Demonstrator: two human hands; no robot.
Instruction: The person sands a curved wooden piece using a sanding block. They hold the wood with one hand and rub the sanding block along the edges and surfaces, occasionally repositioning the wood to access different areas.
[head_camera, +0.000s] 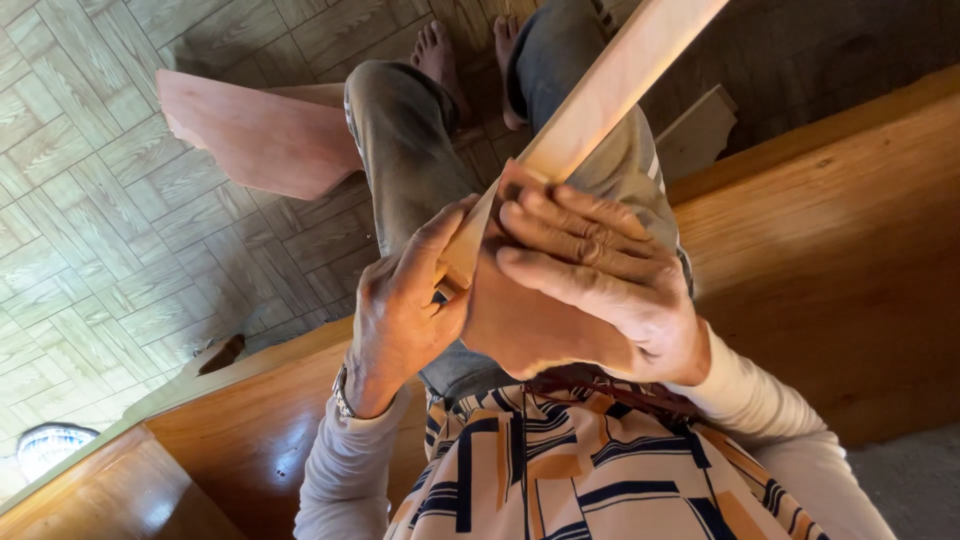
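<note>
both hands grip the near end of a long pale wood strip (600, 95) over the lap — left hand (400, 310) curled under, right hand (590, 280) with fingers (560, 215) wrapped over — it looks stiff, light, smooth-edged, best held low near that end.

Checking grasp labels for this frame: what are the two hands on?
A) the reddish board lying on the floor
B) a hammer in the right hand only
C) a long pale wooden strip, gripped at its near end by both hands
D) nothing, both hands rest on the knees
C: the left hand and right hand both close around the near end of the pale wooden strip, which runs up and away over the knees.
</note>
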